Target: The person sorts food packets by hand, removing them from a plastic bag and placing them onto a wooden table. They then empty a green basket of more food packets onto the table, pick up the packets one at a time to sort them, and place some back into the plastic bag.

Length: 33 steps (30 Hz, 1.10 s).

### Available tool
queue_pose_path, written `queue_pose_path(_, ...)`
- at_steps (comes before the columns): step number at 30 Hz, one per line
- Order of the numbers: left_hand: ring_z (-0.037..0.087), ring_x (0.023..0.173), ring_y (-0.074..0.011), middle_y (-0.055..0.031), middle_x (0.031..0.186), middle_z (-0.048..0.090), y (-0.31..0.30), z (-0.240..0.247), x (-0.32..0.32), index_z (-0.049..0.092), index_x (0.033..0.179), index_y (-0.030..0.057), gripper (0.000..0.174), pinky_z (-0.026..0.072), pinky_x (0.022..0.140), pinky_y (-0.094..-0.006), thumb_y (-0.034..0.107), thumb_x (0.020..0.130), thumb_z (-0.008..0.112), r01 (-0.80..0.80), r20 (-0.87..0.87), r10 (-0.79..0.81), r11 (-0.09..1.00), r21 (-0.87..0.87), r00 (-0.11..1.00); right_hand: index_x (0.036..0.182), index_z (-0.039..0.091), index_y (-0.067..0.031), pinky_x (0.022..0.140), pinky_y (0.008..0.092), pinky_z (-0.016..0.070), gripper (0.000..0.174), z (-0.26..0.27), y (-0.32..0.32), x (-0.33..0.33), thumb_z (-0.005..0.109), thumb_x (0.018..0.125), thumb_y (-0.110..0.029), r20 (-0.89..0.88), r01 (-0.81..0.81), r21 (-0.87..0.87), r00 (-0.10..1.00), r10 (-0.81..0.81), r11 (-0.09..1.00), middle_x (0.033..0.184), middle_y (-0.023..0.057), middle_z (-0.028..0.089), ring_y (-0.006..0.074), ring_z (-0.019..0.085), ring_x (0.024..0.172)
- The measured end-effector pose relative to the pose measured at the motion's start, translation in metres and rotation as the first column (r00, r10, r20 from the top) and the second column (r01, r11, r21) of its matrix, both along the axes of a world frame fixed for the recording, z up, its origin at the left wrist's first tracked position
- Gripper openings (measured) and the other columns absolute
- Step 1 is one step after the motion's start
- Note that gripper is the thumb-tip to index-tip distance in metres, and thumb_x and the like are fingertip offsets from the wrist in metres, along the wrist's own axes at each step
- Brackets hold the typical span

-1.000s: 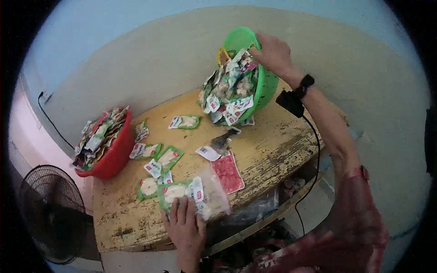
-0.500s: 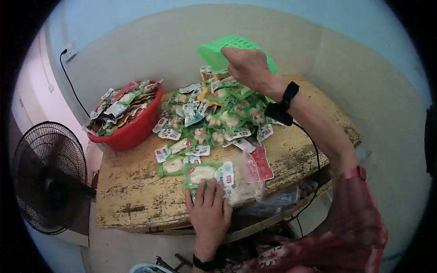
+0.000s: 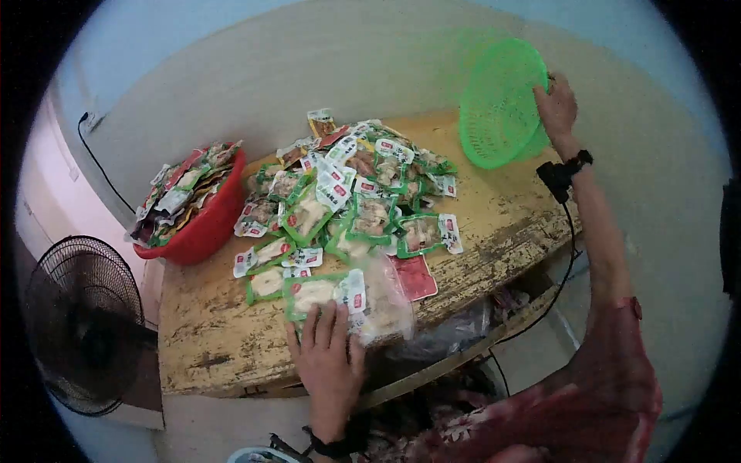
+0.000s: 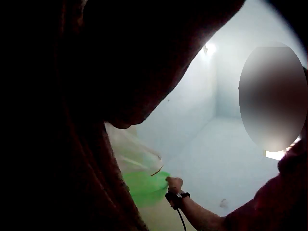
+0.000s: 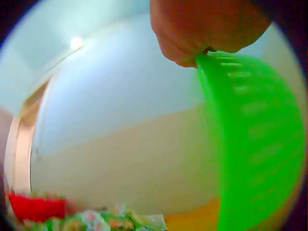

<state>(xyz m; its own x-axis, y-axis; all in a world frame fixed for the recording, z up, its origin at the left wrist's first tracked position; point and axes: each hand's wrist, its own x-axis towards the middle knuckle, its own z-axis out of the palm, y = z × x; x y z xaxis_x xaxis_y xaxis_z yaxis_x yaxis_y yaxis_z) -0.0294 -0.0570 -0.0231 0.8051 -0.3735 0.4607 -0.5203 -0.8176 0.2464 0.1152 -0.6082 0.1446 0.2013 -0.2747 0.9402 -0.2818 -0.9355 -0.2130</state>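
Note:
My right hand (image 3: 557,108) grips the rim of a green plastic basket (image 3: 502,116), tipped on its side above the right back of the table. In the right wrist view, the fingers close over the rim of the slotted basket (image 5: 260,144). A heap of sealed food packets (image 3: 363,185) covers the middle of the table. With fingers extended, my left hand (image 3: 328,370) rests on a green-edged packet (image 3: 312,292) near the front edge. Beside that packet lies a clear plastic bag (image 3: 386,301), partly over a red packet (image 3: 415,278). The left wrist view is mostly dark.
A red basin (image 3: 204,231) full of packets stands at the table's left back. The worn wooden table (image 3: 201,339) backs onto a wall. A black fan (image 3: 81,324) is at the left, and a cable (image 3: 552,305) hangs from the right wrist.
The green basket, full a second ago, was overturned and its packets now lie heaped on the table. My right hand has drawn it away to the right. The left hand stays on its packet.

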Motion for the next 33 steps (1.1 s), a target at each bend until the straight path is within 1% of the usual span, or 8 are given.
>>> queue_pose_path(1,0.044,0.139,-0.0327,-0.0092,0.143,0.056,0.000,-0.001,0.000,0.059,0.137,0.0105,0.046,0.0216,0.120,-0.0570,0.018,0.091,0.060,-0.002,0.005,0.002,1.000,0.008,1.000,0.125,0.062,-0.0095,0.084,0.0455,0.0529,0.046,-0.009,-0.022,-0.016,0.072,0.087,-0.035,-0.054,0.023,0.140,0.998,-0.015,0.990,0.109,0.0145,0.070,0.0304,0.067,0.104)
queue_pose_path(5,0.045,0.138,-0.0336,-0.0100,0.143,0.057,-0.001,0.003,-0.001,0.061,0.136,0.0102,0.045,0.0227,0.120,-0.0555,0.017,0.091,0.058,-0.005,0.003,0.005,1.000,0.023,1.000,0.115,0.067,-0.0049,0.074,0.0424,0.0540,0.043,-0.036,-0.110,-0.063,0.076,0.084,-0.034,-0.067,0.015,0.431,0.998,0.015,0.902,0.105,0.0165,0.069,0.0279,0.067,0.082)
queue_pose_path(8,0.044,0.139,-0.0338,-0.0103,0.144,0.056,-0.003,0.005,-0.002,0.059,0.137,0.0101,0.045,0.0224,0.121,-0.0549,0.017,0.093,0.056,-0.002,-0.010,0.003,0.999,0.045,1.000,0.113,0.068,-0.0057,0.069,0.0402,0.0538,0.041,-0.062,-0.143,-0.091,0.078,0.084,-0.033,0.081,-0.154,0.764,0.986,0.144,0.627,0.102,0.0121,0.069,0.0245,0.065,0.071)
queue_pose_path(13,0.040,0.143,-0.0332,-0.0087,0.149,0.051,-0.001,0.014,-0.004,0.054,0.143,0.0125,0.048,0.0211,0.121,-0.0539,0.019,0.095,0.054,0.000,-0.075,0.005,0.997,0.073,0.997,0.092,0.061,-0.0062,0.053,0.0328,0.0405,0.027,-0.126,-0.126,-0.098,0.074,0.091,-0.030,0.304,-0.536,0.791,0.762,0.572,0.295,0.070,0.0032,0.054,0.0129,0.053,0.057)
queue_pose_path(18,0.039,0.144,-0.0330,-0.0077,0.150,0.051,0.011,0.016,-0.004,0.054,0.143,0.0139,0.049,0.0221,0.121,-0.0538,0.016,0.094,0.056,-0.040,-0.085,0.052,0.990,0.132,0.995,0.139,0.054,-0.0014,0.077,0.0333,0.0552,0.055,-0.143,-0.052,-0.078,0.065,0.099,-0.037,0.262,-0.381,0.915,0.816,0.515,0.137,0.123,0.0113,0.067,0.0182,0.068,0.095)
queue_pose_path(21,0.040,0.142,-0.0328,-0.0075,0.147,0.053,0.023,0.013,-0.004,0.058,0.138,0.0123,0.046,0.0222,0.120,-0.0551,0.017,0.093,0.055,-0.086,-0.080,0.095,0.990,0.113,0.992,0.126,0.062,-0.0070,0.071,0.0294,0.0485,0.042,-0.140,-0.006,-0.107,0.071,0.094,-0.033,0.432,-0.512,0.857,0.774,0.464,0.055,0.101,0.0034,0.064,0.0122,0.060,0.080)
queue_pose_path(27,0.039,0.143,-0.0325,-0.0065,0.149,0.052,0.031,0.014,-0.001,0.057,0.140,0.0132,0.050,0.0204,0.120,-0.0565,0.016,0.090,0.055,-0.067,-0.070,0.071,0.996,0.061,0.995,0.125,0.063,-0.0026,0.085,0.0358,0.0540,0.032,-0.150,0.035,-0.137,0.063,0.101,-0.024,0.181,-0.488,0.642,0.846,0.502,0.591,0.115,0.0102,0.068,0.0180,0.065,0.096)
queue_pose_path(33,0.038,0.143,-0.0325,-0.0071,0.149,0.052,0.030,0.007,0.006,0.057,0.140,0.0120,0.051,0.0206,0.120,-0.0567,0.015,0.089,0.054,-0.040,-0.052,0.043,0.998,0.056,0.998,0.123,0.063,-0.0100,0.096,0.0407,0.0516,0.035,-0.096,0.189,-0.104,0.066,0.087,-0.007,-0.506,-0.767,0.146,0.485,0.713,0.625,0.129,0.0097,0.062,0.0292,0.056,0.119)
